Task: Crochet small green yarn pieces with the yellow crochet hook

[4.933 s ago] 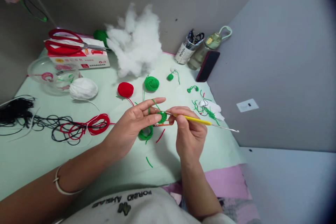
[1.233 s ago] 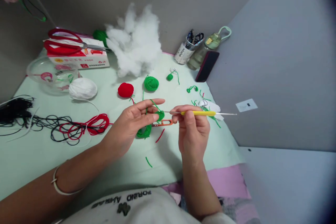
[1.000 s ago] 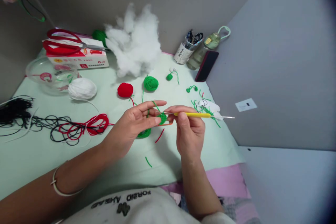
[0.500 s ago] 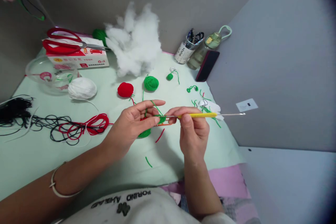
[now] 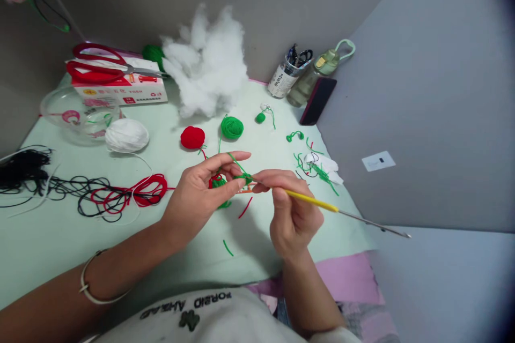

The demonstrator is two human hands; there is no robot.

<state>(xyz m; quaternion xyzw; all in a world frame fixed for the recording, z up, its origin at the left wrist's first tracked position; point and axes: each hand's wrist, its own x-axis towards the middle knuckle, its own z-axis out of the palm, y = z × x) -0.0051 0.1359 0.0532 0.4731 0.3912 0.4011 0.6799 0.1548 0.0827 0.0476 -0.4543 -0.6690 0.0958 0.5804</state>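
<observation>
My left hand (image 5: 203, 187) pinches a small piece of green crochet (image 5: 243, 177) between thumb and fingers, and green yarn runs over its raised index finger. Wrapped around a crochet hook (image 5: 311, 201) with a yellow handle, my right hand (image 5: 295, 214) holds it with the near tip at the green work. The hook's other metal end sticks out to the lower right. That green yarn leads back towards a green yarn ball (image 5: 232, 127). Behind the left fingers, more green and red material (image 5: 220, 193) is partly hidden.
A red ball (image 5: 192, 138), white yarn ball (image 5: 126, 135) and white stuffing (image 5: 207, 61) lie further back. Red-handled scissors (image 5: 100, 63) rest on a box (image 5: 120, 92). At right stand a pen cup (image 5: 281, 81), bottle (image 5: 300, 88) and phone (image 5: 318, 101). Tangled black and red cord (image 5: 137, 193) lies left.
The hook has tilted, its outer end swinging down and to the right. My right hand has turned with it and its fingertips have come closer to the green work. My left hand has barely moved.
</observation>
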